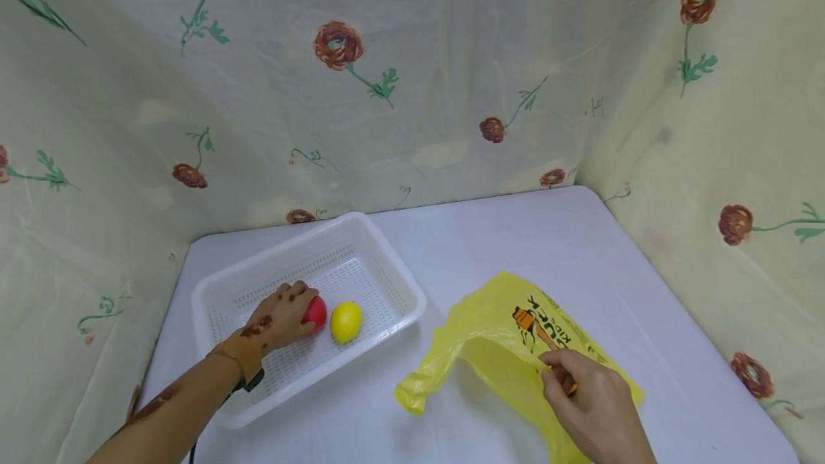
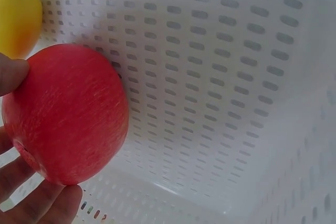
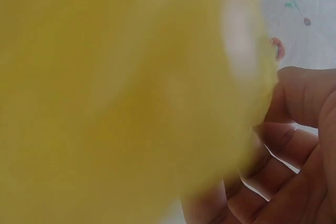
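Observation:
A red apple (image 2: 68, 114) sits in the white basket (image 1: 393, 256), its dimpled end facing the fingers. My left hand (image 1: 286, 313) reaches into the basket from the left and grips it, thumb on one side and fingers (image 2: 63, 205) curled round the other. Right beside the apple lies a smooth yellow oval fruit (image 1: 346, 321), tinged orange low down in the left wrist view. Over the table's right half, my right hand (image 1: 593, 399) pinches the edge of a yellow plastic bag (image 1: 499, 299) between thumb and fingers. The bag's mouth gapes toward me, and its sheet fills most of the right wrist view.
The basket has perforated walls and floor and stands at the left of a white-covered table (image 1: 464, 235). Flower-patterned curtains (image 1: 412, 106) enclose the table at the back and both sides. One bag handle (image 1: 412, 392) droops toward the basket.

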`<state>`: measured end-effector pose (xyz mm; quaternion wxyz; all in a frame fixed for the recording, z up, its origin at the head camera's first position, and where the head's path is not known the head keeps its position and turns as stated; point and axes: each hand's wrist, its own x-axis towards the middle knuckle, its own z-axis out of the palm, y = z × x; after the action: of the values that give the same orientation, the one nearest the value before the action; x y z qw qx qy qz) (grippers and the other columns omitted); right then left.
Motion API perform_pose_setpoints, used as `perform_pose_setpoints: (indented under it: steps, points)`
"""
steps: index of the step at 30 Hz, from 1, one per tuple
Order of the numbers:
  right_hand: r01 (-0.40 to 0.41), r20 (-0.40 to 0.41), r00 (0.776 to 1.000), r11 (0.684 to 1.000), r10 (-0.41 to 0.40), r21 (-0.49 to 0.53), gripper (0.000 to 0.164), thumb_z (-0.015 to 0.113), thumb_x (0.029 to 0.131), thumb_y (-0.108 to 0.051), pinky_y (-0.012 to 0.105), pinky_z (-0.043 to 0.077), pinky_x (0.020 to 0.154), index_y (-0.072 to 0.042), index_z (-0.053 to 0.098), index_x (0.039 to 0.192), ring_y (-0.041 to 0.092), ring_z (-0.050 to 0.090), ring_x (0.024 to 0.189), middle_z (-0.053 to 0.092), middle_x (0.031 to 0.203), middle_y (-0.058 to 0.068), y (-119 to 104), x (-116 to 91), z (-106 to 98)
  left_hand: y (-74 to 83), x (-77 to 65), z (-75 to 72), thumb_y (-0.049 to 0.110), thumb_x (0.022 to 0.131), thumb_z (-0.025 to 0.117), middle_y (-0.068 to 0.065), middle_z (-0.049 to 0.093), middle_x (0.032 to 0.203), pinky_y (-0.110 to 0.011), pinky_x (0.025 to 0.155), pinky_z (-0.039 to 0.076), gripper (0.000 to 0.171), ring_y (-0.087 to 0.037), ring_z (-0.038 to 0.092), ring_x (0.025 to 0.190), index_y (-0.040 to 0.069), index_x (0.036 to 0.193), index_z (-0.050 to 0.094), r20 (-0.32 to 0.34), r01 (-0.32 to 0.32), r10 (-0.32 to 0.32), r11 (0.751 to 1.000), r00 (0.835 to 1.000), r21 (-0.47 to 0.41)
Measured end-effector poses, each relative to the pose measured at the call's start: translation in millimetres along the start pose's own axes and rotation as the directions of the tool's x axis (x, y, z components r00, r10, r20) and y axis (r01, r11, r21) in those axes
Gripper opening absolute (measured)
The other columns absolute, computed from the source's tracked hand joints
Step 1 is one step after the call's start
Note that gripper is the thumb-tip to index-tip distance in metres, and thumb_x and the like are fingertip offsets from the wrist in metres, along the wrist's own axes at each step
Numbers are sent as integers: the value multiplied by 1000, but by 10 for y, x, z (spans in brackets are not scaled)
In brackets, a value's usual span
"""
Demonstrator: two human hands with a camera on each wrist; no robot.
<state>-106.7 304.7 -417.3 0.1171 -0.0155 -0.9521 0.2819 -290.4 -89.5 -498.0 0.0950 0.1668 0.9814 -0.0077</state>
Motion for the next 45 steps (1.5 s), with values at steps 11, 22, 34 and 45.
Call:
perform_pose_setpoints:
  steps: [11,22,34,45]
  points:
    - [16,-10,1000,1000,-16,17,13,70,79,-1,20,46,50,-11,71,89,-2,50,57,57,66,-12,-1,-7,14,-12,-11,4,28,78,78,-15,52,123,-46,91,50,61,-31,50,105,7,129,52,8,8,-8,1000,1000,-21]
    - [14,-11,1000,1000,-14,-4,13,70,79,-3,20,44,49,-12,71,88,-1,50,57,58,66,-12,-21,-3,9,-27,-20,-5,30,77,78,-15,52,123,-46,91,50,61,-30,49,105,7,128,52,-22,-4,3,1000,1000,-14]
    - [14,-5,1000,1000,-14,15,13,70,79,-2,20,46,50,-10,71,90,-2,50,57,59,67,-11,-33,7,17,-38,-87,-6,29,77,79,-14,52,123,-47,90,50,61,-31,48,107,7,127,53,-54,-26,23,999,998,-46]
    - [28,2,1000,1000,-28,-2,14,70,80,-3,21,44,50,-12,71,90,-2,50,58,59,68,-12,-35,10,24,-1,-127,-79,28,78,77,-13,51,122,-45,93,49,59,-29,47,107,8,128,53,-69,-34,31,998,997,-49]
